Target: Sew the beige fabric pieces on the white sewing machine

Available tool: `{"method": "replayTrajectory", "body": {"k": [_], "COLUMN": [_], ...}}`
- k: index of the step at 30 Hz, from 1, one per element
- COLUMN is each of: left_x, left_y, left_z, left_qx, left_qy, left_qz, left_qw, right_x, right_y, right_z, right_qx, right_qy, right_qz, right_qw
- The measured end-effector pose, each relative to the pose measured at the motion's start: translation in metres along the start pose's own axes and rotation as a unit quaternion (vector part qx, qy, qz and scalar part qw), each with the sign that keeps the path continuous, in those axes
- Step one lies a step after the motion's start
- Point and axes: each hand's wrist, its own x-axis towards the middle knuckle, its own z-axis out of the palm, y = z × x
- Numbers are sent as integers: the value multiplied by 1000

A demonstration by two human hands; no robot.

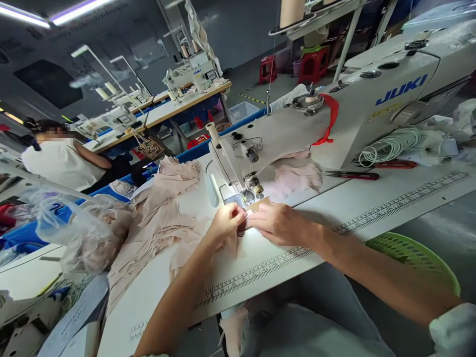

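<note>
My left hand (pixel 227 219) is closed in a pinch just in front of the sewing machine's needle area. Its fingertips meet a small white piece (pixel 249 213) that looks like a label or scrap of cloth. My right hand (pixel 284 224) has its fingers pressed together on the other side of the same piece. Beyond the right fingers lies a flat tan strip (pixel 259 204), close to the presser foot. Thin pale pink fabric (pixel 234 243) hangs below the hands on the table. The white sewing machine (pixel 275 131) stands over them, its lamp lighting the needle plate.
Layered pale pink fabric pieces (pixel 156 238) spread along the left. A plastic bag (pixel 92 238) sits beyond them. Thread snips (pixel 353 175) and coiled pale cord (pixel 390 145) rest at right. A green basket (pixel 412 253) is below the table edge. A person (pixel 63 158) sits far left.
</note>
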Motion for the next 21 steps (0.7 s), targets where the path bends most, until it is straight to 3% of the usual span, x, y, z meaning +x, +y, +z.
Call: {"method": "replayTrajectory", "body": {"k": [8, 15, 21], "left_x": [-1, -2, 1], "left_y": [5, 8, 6], "left_z": [-2, -3, -4], "left_qx": [8, 20, 6], "left_qy": [-20, -34, -64], "left_qz": [-17, -11, -18], "left_qw": [1000, 999, 998], "right_x": [-4, -1, -1], "right_y": [20, 12, 11], "right_z": [-9, -9, -10], "right_qx": [42, 16, 21], "right_qy": [17, -33, -34], "right_qz": [132, 124, 108], "right_qw": [990, 992, 993]}}
